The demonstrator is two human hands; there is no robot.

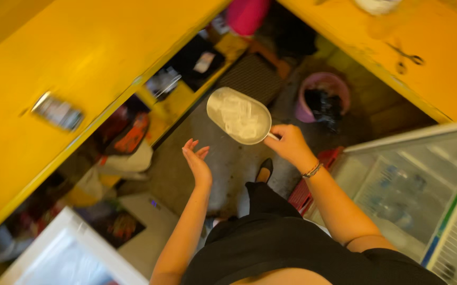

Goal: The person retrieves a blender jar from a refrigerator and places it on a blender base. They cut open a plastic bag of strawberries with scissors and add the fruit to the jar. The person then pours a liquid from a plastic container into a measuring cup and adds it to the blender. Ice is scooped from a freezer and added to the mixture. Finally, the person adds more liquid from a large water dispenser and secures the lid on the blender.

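**Scoop loaded with ice, held out over the floor**

Here we are, centre of the frame: the right hand (290,145) is wrapped around the handle of a metal scoop (238,115), and the scoop is full of ice cubes (239,119), held level above the grey floor (212,158). The left hand (197,161) hovers just below and left of the scoop, fingers spread wide, palm up, holding nothing and not touching it.

At lower right a chest freezer (413,184) stands with frosted bottles inside, close by the right arm. A yellow counter (70,79) fills the upper left, a second one (424,58) the upper right with scissors (405,55) lying on it. A pink bucket (323,84) sits on the floor above the scoop.

By my reading the scooping is done: ice is on board. No cup or bowl for it shows, so the tipping out is yet to be done.
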